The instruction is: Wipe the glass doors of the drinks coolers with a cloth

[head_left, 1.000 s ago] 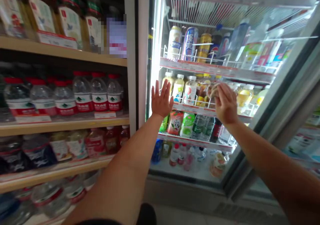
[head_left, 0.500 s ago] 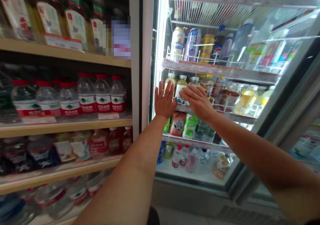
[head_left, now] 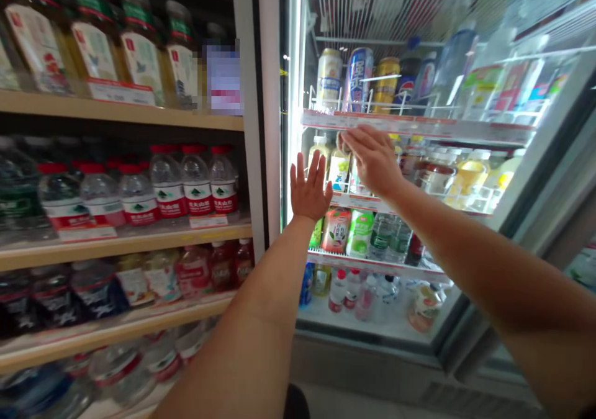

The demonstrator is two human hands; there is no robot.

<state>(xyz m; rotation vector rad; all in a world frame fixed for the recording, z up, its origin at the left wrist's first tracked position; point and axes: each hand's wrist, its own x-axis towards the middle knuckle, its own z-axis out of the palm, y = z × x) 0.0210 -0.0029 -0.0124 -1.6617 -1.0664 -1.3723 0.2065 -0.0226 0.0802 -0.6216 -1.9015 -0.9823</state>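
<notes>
My left hand (head_left: pixel 311 189) is open, its fingers spread and pointing up, in front of the left side of a lit drinks fridge (head_left: pixel 386 120). Whether the palm presses on the glass door is unclear. My right hand (head_left: pixel 375 160) is just to the right and higher, with its fingers stretched out and close together. Its fingertips are over the top of a pale-labelled bottle (head_left: pixel 339 174) on the fridge's middle shelf. A small brownish patch shows at those fingertips, and I cannot tell if it is a reflection. Neither hand visibly holds anything.
Above my hands stand cans, among them a blue one (head_left: pixel 359 79). Below are a red pack (head_left: pixel 336 229) and a green pack (head_left: pixel 360 233). On the left, wooden shelves (head_left: pixel 139 245) hold red-capped water bottles (head_left: pixel 167 183) and tea bottles (head_left: pixel 137 53). A grey post (head_left: pixel 251 96) divides them from the fridge.
My right hand has moved up and slightly right. My left hand keeps its spread pose in nearly the same place. The view has shifted a little.
</notes>
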